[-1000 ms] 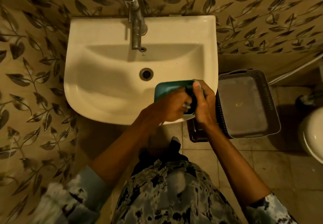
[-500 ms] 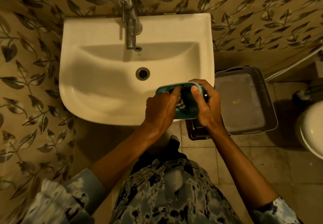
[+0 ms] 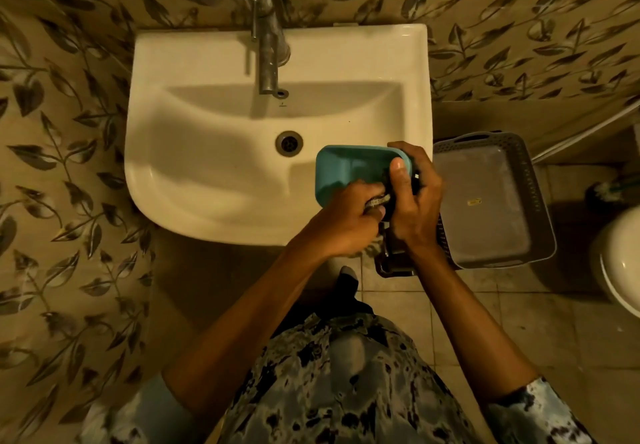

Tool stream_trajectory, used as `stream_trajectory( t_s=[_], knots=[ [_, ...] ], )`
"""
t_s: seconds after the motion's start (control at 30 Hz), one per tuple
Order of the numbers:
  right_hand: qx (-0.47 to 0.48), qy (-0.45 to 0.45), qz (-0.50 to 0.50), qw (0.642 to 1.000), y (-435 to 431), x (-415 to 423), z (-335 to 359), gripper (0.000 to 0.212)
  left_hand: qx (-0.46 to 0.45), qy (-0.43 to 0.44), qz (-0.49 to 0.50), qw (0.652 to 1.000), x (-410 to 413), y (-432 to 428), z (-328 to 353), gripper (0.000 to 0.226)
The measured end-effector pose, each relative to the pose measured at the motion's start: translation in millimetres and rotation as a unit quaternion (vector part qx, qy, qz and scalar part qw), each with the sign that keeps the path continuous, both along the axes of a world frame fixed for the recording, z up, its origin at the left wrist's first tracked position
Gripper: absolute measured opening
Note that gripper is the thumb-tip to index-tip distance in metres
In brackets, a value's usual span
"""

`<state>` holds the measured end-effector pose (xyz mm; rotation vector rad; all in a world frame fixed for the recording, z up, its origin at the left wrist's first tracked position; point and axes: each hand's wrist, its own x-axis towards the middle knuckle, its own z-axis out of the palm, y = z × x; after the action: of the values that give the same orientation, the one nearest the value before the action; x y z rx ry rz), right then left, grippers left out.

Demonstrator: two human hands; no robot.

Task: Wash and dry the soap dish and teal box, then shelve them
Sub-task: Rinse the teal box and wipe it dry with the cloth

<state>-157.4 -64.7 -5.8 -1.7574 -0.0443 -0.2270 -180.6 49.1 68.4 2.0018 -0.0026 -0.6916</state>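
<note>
The teal box (image 3: 349, 169) is held over the right front part of the white sink (image 3: 207, 180), its open side facing up and left. My right hand (image 3: 415, 197) grips its right end, thumb on the rim. My left hand (image 3: 349, 225) presses a small dark scrubbing pad (image 3: 377, 202) against the box's near inner side. I cannot make out the soap dish for sure; a dark object (image 3: 394, 263) shows under my right wrist on the floor.
A metal tap (image 3: 268, 48) stands at the back of the sink, with no water visible. A grey plastic basket (image 3: 485, 201) sits on the tiled floor to the right. A white toilet (image 3: 620, 260) and a brush (image 3: 602, 192) are at the far right.
The box has tilted and turned a little in my hands, and my left hand has shifted the pad from inside the box's middle toward its near right side.
</note>
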Motion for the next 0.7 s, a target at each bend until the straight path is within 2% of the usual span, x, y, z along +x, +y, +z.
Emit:
stream_trajectory(
  t_s=[0.07, 0.1, 0.13, 0.2, 0.27, 0.3, 0.33, 0.4, 0.47, 0.53, 0.57, 0.6, 0.63, 0.67, 0.7],
  knots=[
    [-0.007, 0.003, 0.008, 1.0, -6, 3, 0, 0.046, 0.022, -0.053, -0.025, 0.998, -11, 2, -5, 0.032],
    [-0.005, 0.01, 0.016, 1.0, -9, 3, -1, 0.044, 0.089, -0.094, -0.053, 0.99, -17, 5, -10, 0.044],
    [0.004, 0.02, 0.026, 0.999, -12, 2, -2, 0.042, 0.18, -0.134, -0.09, 0.97, -21, 10, -15, 0.055],
    [0.024, 0.035, 0.036, 0.998, -15, -2, -4, 0.041, 0.365, -0.189, -0.159, 0.898, -25, 19, -21, 0.062],
    [0.025, 0.033, 0.045, 0.998, -12, -5, -4, 0.041, 0.472, -0.185, -0.188, 0.841, -26, 24, -23, 0.059],
    [0.027, 0.028, 0.043, 0.998, -8, -5, -4, 0.041, 0.489, -0.169, -0.186, 0.835, -27, 23, -23, 0.059],
    [0.028, 0.025, 0.037, 0.999, -4, -3, -4, 0.042, 0.485, -0.147, -0.176, 0.844, -29, 20, -22, 0.061],
    [0.024, 0.019, 0.03, 0.999, 3, -2, -2, 0.041, 0.41, -0.113, -0.104, 0.899, -34, 10, -17, 0.064],
    [0.01, 0.019, 0.033, 0.999, 8, -5, -1, 0.041, 0.273, -0.105, -0.016, 0.956, -31, 0, -7, 0.052],
    [-0.013, 0.011, 0.017, 1.0, 15, -7, 5, 0.045, 0.142, -0.066, 0.035, 0.987, -23, -5, 4, 0.03],
    [-0.023, -0.002, 0.009, 1.0, 20, -7, 8, 0.049, 0.068, -0.006, 0.072, 0.995, -16, -3, 8, 0.025],
    [-0.038, -0.007, 0.009, 0.999, 19, -8, 4, 0.051, -0.019, 0.078, 0.124, 0.989, -10, 0, 12, 0.025],
    [-0.054, 0.009, 0.005, 0.998, 16, -12, 0, 0.049, -0.112, 0.159, 0.178, 0.965, -4, 4, 16, 0.025],
    [-0.077, 0.082, 0.004, 0.994, 9, -16, -7, 0.045, -0.194, 0.218, 0.227, 0.929, 0, 8, 16, 0.025],
    [-0.085, 0.234, 0.02, 0.968, 4, -21, -14, 0.041, -0.248, 0.246, 0.263, 0.899, 2, 12, 16, 0.026]
  ],
)
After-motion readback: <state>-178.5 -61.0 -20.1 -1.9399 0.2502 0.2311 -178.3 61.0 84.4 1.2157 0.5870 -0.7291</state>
